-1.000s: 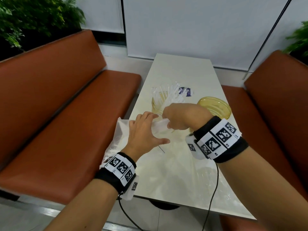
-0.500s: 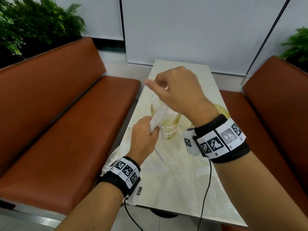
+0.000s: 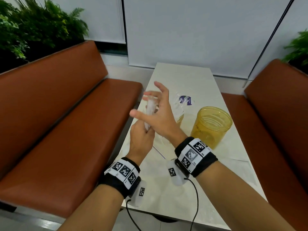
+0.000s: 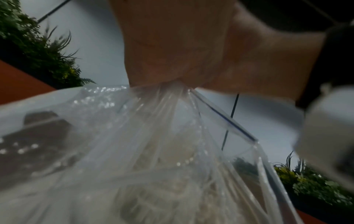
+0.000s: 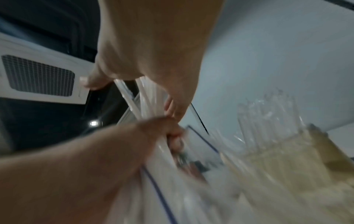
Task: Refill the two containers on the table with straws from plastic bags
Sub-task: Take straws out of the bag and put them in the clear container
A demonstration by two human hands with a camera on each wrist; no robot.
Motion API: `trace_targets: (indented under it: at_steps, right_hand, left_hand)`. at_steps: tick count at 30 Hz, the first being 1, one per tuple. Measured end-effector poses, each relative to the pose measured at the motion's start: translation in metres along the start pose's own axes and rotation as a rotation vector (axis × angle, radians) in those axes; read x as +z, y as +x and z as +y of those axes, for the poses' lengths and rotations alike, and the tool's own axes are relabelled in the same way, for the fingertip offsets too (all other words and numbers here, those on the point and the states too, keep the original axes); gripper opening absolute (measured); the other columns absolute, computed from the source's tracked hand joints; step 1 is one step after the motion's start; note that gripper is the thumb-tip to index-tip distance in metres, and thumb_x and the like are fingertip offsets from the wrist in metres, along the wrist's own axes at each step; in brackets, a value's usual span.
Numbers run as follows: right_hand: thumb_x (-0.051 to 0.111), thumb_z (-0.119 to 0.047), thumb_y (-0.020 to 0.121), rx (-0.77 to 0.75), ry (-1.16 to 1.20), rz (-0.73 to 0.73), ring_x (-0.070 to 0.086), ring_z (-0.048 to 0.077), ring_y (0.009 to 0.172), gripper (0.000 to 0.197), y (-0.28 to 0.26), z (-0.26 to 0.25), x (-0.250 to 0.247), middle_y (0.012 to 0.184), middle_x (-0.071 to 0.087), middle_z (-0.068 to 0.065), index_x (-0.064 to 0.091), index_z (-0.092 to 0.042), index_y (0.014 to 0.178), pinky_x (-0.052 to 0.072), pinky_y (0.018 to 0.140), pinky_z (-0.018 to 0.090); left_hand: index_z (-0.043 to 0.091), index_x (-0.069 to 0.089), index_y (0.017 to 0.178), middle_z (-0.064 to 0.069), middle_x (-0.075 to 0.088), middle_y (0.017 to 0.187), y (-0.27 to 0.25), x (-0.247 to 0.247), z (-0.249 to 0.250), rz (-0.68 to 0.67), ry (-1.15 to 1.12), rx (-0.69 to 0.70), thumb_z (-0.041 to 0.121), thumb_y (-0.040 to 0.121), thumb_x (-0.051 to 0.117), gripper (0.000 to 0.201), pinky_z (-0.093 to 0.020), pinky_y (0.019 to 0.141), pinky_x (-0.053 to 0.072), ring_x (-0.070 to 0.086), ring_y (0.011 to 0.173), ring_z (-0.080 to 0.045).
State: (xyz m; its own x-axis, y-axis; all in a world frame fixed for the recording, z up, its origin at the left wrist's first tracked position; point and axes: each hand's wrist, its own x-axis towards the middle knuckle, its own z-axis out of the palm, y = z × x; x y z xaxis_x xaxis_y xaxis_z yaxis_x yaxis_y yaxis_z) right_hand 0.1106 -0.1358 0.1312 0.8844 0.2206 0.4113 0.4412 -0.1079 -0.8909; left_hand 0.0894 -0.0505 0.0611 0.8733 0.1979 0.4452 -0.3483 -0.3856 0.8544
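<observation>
At frame centre the left hand (image 3: 141,140) pinches the plastic bag (image 4: 153,151) neck, presenting straws (image 3: 150,110) upright; the right hand (image 3: 158,114), fingers spread, reaches them. Containers (image 3: 211,125) wait right on the table (image 3: 191,77).

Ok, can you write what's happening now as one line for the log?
left hand: grips straw bundle | right hand: open, fingers spread beside straws | yellow container: empty, upright on table

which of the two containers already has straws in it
The left container, mostly hidden behind the right hand, holds clear straws; the right yellow container looks empty.
</observation>
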Motion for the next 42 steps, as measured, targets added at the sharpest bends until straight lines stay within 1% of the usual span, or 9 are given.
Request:
trace_targets:
  at_steps: [4,7,10,12,20,28,33,38,42]
  right_hand:
    - [0.073,-0.042,0.087,0.160,-0.049,-0.029,0.073,0.012,0.084,0.028,-0.005,0.020,0.017,0.083,0.076,-0.002,0.076,-0.015,0.093,0.056,0.083,0.031]
    - [0.054,-0.039,0.102,0.189,0.032,0.003,0.075,0.014,0.074,0.054,0.002,0.011,0.016,0.068,0.073,0.012,0.070,0.002,0.070,0.055,0.079,0.019]
    - [0.056,-0.036,0.102,0.155,0.196,0.007,0.060,0.021,0.047,0.044,0.019,-0.013,0.005,0.050,0.055,0.012,0.056,-0.008,0.068,0.059,0.064,0.044]
    - [0.056,-0.033,0.102,0.099,0.286,0.057,0.045,0.018,0.039,0.041,0.037,-0.037,-0.007,0.047,0.043,0.001,0.053,-0.012,0.067,0.053,0.050,0.040]
    - [0.053,-0.034,0.103,-0.135,0.271,0.292,0.045,0.017,0.047,0.037,0.106,-0.067,-0.066,0.053,0.046,-0.002,0.050,-0.012,0.073,0.048,0.053,0.036]
    - [0.056,-0.044,0.098,0.161,-0.231,0.288,0.066,0.019,0.070,0.047,0.109,0.065,-0.049,0.076,0.072,0.005,0.070,-0.009,0.071,0.051,0.072,0.030]
    - [0.080,-0.063,0.067,0.276,-0.622,0.361,0.055,0.016,0.058,0.058,0.101,0.079,-0.055,0.063,0.057,-0.002,0.056,-0.011,0.063,0.038,0.052,0.024]
    - [0.085,-0.067,0.057,0.171,-0.603,0.365,0.054,0.023,0.124,0.103,0.101,0.069,-0.063,0.126,0.064,0.005,0.053,-0.010,0.136,0.044,0.102,0.033]
    - [0.086,-0.066,0.055,0.035,-0.471,0.490,0.054,0.014,0.113,0.109,0.102,0.066,-0.070,0.116,0.060,0.000,0.039,-0.023,0.143,0.044,0.093,0.027]
  left_hand:
    - [0.002,0.066,0.101,-0.002,0.067,0.080,0.004,-0.001,-0.003,0.046,0.029,-0.117,0.004,0.094,0.056,0.013,-0.022,0.058,0.052,0.065,0.072,-0.013]
    - [0.006,0.064,0.103,0.002,0.063,0.071,-0.001,-0.003,-0.007,-0.012,0.071,-0.164,0.005,0.089,0.065,0.014,-0.016,0.047,0.043,0.058,0.058,-0.007]
    - [0.010,0.061,0.089,-0.003,0.061,0.068,-0.003,-0.004,-0.010,-0.011,0.068,-0.193,0.027,0.084,0.076,0.023,-0.025,0.044,0.039,0.048,0.048,-0.005]
    - [0.011,0.058,0.082,-0.006,0.062,0.073,-0.005,-0.004,-0.015,-0.009,0.151,-0.187,0.038,0.079,0.080,0.035,-0.031,0.050,0.045,0.053,0.057,-0.015]
    - [0.029,0.063,0.089,0.012,0.067,0.089,-0.009,-0.018,-0.023,-0.028,0.198,-0.093,0.024,0.073,0.088,0.030,-0.021,0.066,0.051,0.060,0.073,-0.011]
    - [0.023,0.069,0.103,0.014,0.065,0.093,0.002,-0.032,-0.015,-0.081,0.226,-0.028,0.017,0.081,0.082,0.027,-0.009,0.068,0.044,0.058,0.073,-0.006]
    - [0.022,0.070,0.102,0.015,0.064,0.093,0.006,-0.038,-0.014,-0.069,0.221,-0.009,0.016,0.076,0.086,0.031,-0.007,0.066,0.044,0.058,0.072,-0.007]
    - [0.022,0.069,0.101,0.016,0.064,0.092,0.009,-0.041,-0.013,-0.069,0.205,-0.009,0.016,0.076,0.086,0.031,-0.012,0.065,0.047,0.058,0.072,-0.008]
    - [0.022,0.069,0.100,0.015,0.065,0.092,0.011,-0.037,-0.011,-0.068,0.181,-0.006,0.016,0.076,0.087,0.031,-0.014,0.065,0.049,0.058,0.071,-0.008]
